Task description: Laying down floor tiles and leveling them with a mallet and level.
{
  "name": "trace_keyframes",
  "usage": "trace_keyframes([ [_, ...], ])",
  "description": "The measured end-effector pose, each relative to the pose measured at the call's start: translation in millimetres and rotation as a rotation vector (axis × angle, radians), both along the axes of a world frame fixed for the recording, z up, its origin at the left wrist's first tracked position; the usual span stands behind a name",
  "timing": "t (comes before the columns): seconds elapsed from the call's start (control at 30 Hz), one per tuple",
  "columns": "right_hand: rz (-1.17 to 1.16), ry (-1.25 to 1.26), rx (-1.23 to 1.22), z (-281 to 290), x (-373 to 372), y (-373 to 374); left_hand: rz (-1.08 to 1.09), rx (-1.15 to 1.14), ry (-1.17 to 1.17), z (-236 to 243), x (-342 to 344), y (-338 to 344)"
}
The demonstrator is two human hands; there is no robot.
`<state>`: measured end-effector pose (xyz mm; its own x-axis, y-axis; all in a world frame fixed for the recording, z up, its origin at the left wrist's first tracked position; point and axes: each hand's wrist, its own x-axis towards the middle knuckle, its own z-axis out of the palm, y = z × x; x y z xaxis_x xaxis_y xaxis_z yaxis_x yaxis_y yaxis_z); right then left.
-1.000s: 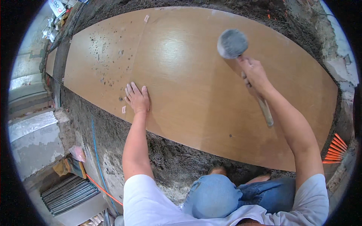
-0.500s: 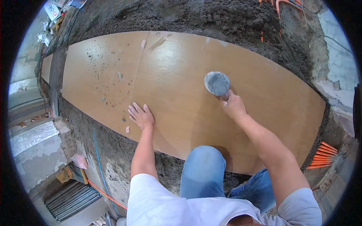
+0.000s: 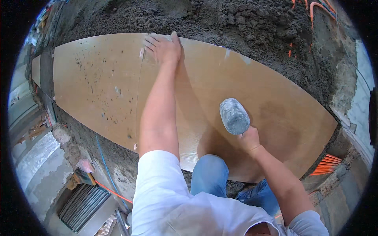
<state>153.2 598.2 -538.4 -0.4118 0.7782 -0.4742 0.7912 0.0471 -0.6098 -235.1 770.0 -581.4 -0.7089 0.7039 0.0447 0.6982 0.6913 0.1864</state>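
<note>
My left hand (image 3: 164,49) rests with fingers spread at the far edge of a large tan tile (image 3: 204,74), close to the seam with a second tan tile (image 3: 98,78) on the left. My right hand (image 3: 250,140) is wrapped round the handle of a rubber mallet (image 3: 234,116), most of the handle hidden by the fingers. The mallet's thick grey, whitish-worn head is raised over the right tile and apart from it. Dark crumbs and spots dot the left tile. My bent knee (image 3: 209,173) is at the tile's near edge.
Dark, crumbly mortar (image 3: 252,23) borders the tiles on the far side. Orange pipes (image 3: 327,164) stick out at the right, and an orange hose (image 3: 314,11) curls at the far right. A blue cord (image 3: 103,157) and stacked grey strips (image 3: 83,206) lie at the lower left.
My left hand has gone from the near part of the tile by the seam to its far edge. The mallet has come nearer to me, its head now tilted upward.
</note>
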Motion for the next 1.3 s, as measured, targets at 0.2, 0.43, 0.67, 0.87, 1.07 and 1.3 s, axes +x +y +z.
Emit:
trace_keyframes([
  [0.2,0.027,0.030,-0.054,6.5,-0.6,4.3,0.031,-0.023,-0.002,-5.6,-7.7,14.7],
  [0.43,0.049,0.023,-0.086,12.1,9.4,9.5,-0.267,0.027,0.042,-6.9,-13.2,24.4],
  [0.67,0.035,0.011,-0.019,1.4,-19.8,-2.4,-0.354,0.604,-0.464,51.6,-9.1,100.4],
  [0.87,-0.010,-0.064,0.141,10.3,0.7,2.4,-0.855,0.568,-0.627,116.9,117.0,-129.7],
  [1.07,-0.071,-0.090,0.251,-12.2,-11.1,3.0,0.149,-0.251,-1.580,139.9,175.2,-487.1],
  [1.3,-0.142,0.039,0.316,10.1,-14.9,5.6,-0.223,0.027,-1.405,147.9,122.6,-457.7],
])
